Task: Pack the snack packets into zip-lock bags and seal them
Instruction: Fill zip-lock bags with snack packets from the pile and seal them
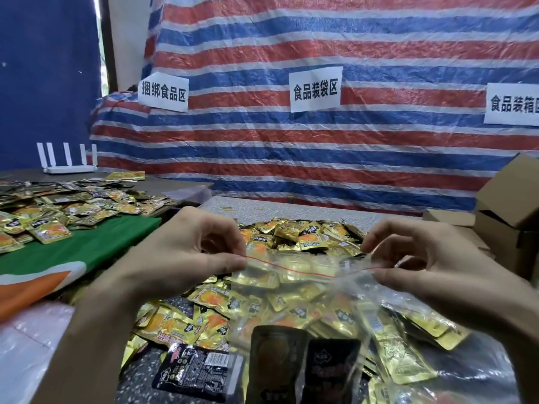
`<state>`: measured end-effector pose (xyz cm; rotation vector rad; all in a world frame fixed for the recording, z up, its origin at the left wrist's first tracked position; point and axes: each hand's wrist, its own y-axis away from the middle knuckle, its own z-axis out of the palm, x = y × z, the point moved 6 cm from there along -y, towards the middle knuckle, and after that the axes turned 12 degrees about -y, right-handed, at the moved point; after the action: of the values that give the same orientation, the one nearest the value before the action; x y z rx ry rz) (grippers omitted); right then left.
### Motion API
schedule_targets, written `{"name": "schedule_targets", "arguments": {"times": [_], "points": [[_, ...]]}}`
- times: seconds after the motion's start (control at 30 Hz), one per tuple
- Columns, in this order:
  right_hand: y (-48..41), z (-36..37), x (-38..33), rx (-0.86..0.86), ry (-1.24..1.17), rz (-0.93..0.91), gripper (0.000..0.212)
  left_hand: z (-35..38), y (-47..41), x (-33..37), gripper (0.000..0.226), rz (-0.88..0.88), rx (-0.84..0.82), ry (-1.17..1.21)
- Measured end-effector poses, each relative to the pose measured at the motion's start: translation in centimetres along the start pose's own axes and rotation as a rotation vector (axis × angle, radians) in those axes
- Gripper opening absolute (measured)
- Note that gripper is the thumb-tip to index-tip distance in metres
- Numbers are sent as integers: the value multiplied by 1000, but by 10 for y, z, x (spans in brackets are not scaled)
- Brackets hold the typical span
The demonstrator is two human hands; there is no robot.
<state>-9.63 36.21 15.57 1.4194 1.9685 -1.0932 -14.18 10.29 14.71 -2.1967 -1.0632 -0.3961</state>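
Nearest us, two dark foil packets (277, 360) stand upright at the bottom of the clear zip-lock bag (335, 304). They seem to be inside it, well below the mouth. A black printed packet (198, 371) lies just beside them on the speckled surface (137, 386), outside the bag as far as we can tell. That gap below the mouth matters: we judge the step in hand to be sealing, and nothing should ride up into the closure.

Higher up, our left hand (186, 252) pinches the left end of the red zip line (306, 269) between thumb and forefinger. Our right hand (431, 263) pinches the right end the same way, so the strip is stretched between them above the heap, sagging slightly in the middle. To close it well we would pull the strip straight, line up the two tracks at one end and press there first. Then we would run thumb and forefinger along to the other end, letting air out ahead of the pinch. Whether any part is already pressed shut we cannot tell through the film.

Beyond the bag lies the heap of gold foil snack packets (306, 234), with more spread on a green cloth (87, 249) to the left. Brown cardboard boxes (507, 205) stand at the right, and a red, white and blue striped tarpaulin (291, 158) hangs behind.
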Motion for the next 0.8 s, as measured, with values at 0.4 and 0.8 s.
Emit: {"name": "schedule_targets", "arguments": {"times": [0.4,0.8], "points": [[15,72,-58,73,329,-373,26,11,3,35,11,107,37,-6],[12,69,-57,68,286,-372,16,17,3,35,11,172,-38,18]]}}
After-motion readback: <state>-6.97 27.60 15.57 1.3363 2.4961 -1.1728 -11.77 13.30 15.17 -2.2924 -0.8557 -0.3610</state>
